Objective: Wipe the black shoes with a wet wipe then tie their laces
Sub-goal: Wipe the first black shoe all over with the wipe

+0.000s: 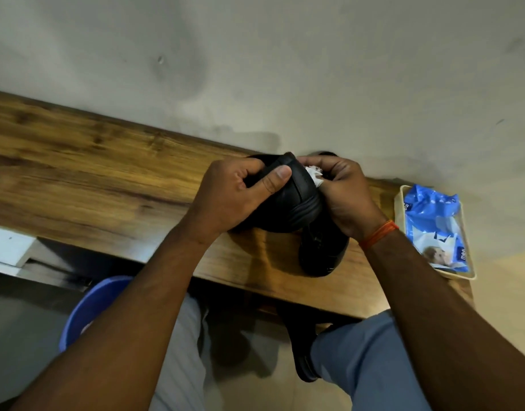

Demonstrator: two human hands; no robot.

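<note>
1. While the left hand (228, 197) grips one black shoe (288, 203) held sole-up above the wooden table (92, 161), the right hand (341, 194) pinches a white wet wipe (314, 175) against it.
2. Behind the table stands a stained wall (285, 69).
3. Two shoes in all: the second shoe (323, 250) rests on the table, near one wipes pack (433, 226) in a tray (399, 203).

This looks like a plain room in a home: a long wood-grain laminate shelf (92, 161) fixed against a scuffed, stained off-white wall (285, 69), a blue plastic tub (89, 307) on the floor at seven o'clock, and pale floor tiles (255, 366) below.
</note>
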